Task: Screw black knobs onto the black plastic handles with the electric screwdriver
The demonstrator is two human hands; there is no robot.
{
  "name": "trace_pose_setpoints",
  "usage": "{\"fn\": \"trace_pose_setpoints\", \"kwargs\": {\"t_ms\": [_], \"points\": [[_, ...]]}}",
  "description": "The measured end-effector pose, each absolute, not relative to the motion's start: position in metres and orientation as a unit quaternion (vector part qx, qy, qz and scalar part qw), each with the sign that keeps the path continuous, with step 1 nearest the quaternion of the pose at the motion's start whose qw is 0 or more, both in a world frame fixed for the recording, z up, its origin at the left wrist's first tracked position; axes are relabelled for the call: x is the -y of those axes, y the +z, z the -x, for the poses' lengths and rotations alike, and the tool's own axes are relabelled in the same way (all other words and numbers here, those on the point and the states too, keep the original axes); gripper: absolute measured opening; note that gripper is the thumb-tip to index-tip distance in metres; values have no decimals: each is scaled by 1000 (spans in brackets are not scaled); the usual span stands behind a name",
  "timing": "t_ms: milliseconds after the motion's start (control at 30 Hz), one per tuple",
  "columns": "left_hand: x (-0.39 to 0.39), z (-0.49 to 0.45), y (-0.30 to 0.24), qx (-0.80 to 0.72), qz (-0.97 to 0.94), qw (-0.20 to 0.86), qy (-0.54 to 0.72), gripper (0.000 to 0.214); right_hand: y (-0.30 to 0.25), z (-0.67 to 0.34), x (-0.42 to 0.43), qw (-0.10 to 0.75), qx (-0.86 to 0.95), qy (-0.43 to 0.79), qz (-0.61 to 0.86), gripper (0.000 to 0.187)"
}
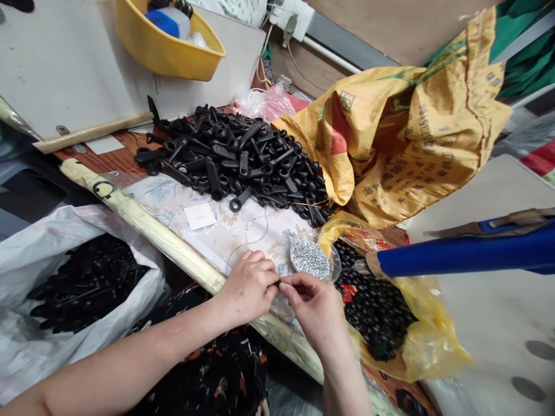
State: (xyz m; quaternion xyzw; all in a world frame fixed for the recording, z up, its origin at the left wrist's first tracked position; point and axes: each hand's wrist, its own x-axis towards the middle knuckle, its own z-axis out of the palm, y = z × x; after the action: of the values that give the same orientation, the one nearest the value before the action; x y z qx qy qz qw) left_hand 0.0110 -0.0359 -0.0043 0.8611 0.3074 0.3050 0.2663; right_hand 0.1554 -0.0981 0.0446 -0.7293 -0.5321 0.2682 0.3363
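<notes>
Pinching a small dark piece (277, 283) at their fingertips, the left hand (247, 287) and right hand (310, 309) were nearly closed, held close together over a patterned cloth (243, 231) on the tabletop (99, 162). Just beyond them sat a clear plastic dish (310, 259) of small silver screws (309, 257). A yellow bag (433, 323) of round black pieces (373, 306) lay beside the right hand, a heap of black plastic handles (225, 156) lay ahead, and a white sack (82, 225) of similar black parts (82, 283) stood left.
</notes>
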Motion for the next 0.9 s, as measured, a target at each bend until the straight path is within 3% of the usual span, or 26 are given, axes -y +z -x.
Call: {"fn": "trace_pose_setpoints", "kwargs": {"t_ms": [67, 133, 267, 333, 567, 733, 900], "points": [[36, -11, -6, -307, -862, 265, 304, 14, 47, -155, 102, 352, 515, 309, 719, 24], [36, -11, -7, -308, -860, 269, 305, 12, 55, -150, 110, 397, 492, 264, 728, 29], [35, -11, -7, -303, -858, 284, 301, 7, 91, -142, 120, 566, 346, -139, 735, 26], [35, -10, -5, -302, -860, 284, 298, 8, 110, -149, 111, 622, 322, -242, 671, 30], [34, -10, -4, -309, -857, 284, 298, 8, 129, -188, 64, 747, 330, -7, 578, 31], [35, -11, -4, -308, -856, 287, 299, 10, 133, -151, 78, 750, 341, 54, 564, 20], [35, -11, -2, -309, -858, 289, 290, 12, 128, -134, 87, 750, 353, 144, 541, 29]]}}
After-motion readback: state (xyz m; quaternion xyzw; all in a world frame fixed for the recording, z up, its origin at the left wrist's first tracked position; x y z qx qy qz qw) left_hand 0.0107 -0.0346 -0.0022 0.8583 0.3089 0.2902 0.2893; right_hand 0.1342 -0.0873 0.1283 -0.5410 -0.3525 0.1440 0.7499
